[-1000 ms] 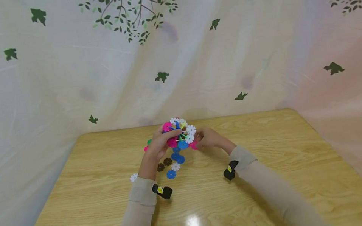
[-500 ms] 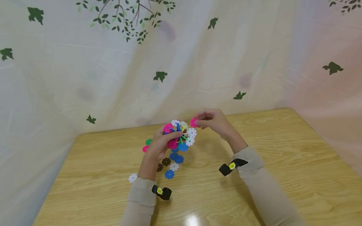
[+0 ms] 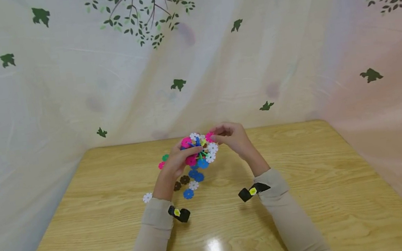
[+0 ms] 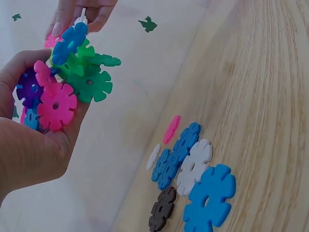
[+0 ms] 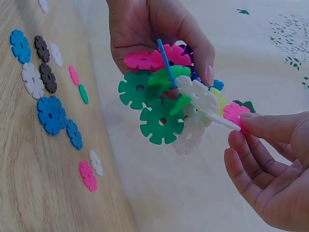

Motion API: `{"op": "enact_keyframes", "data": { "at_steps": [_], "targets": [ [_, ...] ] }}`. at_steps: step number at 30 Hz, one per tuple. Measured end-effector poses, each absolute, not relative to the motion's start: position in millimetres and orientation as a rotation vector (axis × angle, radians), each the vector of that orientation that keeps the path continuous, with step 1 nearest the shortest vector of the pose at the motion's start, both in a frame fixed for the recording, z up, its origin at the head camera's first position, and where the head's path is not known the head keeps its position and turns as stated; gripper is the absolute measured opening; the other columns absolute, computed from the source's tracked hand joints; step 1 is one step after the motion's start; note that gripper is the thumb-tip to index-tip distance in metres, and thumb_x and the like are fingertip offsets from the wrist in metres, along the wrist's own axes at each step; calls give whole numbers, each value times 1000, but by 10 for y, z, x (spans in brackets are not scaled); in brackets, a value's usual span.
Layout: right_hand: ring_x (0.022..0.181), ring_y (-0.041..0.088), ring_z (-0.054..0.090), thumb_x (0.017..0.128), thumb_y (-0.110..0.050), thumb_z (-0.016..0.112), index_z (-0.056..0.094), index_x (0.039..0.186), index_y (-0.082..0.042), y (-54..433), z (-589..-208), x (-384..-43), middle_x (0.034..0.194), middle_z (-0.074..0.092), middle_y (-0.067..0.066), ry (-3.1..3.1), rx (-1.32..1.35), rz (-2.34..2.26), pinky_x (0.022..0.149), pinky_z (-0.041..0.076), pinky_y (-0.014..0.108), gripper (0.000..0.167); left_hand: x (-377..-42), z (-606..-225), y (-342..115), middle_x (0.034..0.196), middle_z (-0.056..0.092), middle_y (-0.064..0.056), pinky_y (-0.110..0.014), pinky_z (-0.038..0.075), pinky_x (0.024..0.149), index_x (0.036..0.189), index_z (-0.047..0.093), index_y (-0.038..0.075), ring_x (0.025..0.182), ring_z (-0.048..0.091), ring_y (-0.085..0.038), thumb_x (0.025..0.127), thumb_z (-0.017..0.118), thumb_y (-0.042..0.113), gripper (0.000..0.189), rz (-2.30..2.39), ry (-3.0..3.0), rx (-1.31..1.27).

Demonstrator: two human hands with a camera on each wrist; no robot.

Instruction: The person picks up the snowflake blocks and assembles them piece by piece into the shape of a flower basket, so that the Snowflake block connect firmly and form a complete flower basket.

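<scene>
Out of left-wrist sight: yellow piece (image 5: 220, 99)

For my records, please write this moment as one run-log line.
left hand: holds cluster of flower-shaped discs | right hand: pinches pink disc at cluster's edge | table: loose discs, several colours

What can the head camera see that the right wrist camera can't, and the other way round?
Only the head view shows the sleeves and black wrist devices. Only the right wrist view shows flat faces of green flower pieces in the bunch. Both show the left hand holding the bunch, the right hand pinching a pink piece, and the table.
</scene>
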State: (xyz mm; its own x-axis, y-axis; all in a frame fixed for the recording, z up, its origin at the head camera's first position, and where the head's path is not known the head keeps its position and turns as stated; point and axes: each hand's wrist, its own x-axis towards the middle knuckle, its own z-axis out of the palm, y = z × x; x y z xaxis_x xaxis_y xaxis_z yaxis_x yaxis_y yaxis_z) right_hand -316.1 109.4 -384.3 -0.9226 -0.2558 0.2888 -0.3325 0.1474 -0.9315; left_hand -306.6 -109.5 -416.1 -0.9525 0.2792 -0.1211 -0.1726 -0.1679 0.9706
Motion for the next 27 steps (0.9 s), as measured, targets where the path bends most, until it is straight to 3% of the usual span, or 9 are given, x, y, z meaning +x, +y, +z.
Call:
{"op": "enact_keyframes", "data": {
  "at_steps": [11,21,27],
  "targets": [
    [79,10,64,94,-8,73,72,107,5,1006,-3903,-3150,101,70,24,-2262,599,1883,72,59,26,19,-3065,-4124,-1100,133,59,-10,-27,58,90,144,51,8,108,64,-18,94,68,6,53,2164,1814,115],
    [78,9,64,92,-7,75,74,105,4,986,-3904,-3121,97,72,25,-2237,601,1812,70,53,18,17,-3078,-4150,-1078,120,64,-5,-25,58,83,138,55,4,99,66,-14,92,70,5,48,2196,1781,93],
    [77,20,65,92,-5,75,73,105,7,965,-3918,-3109,93,70,30,-2220,618,1806,68,52,17,18,-3082,-4153,-1084,124,62,-7,-25,58,84,140,54,4,100,66,-15,92,70,6,50,2181,1813,94]
  ]
}}
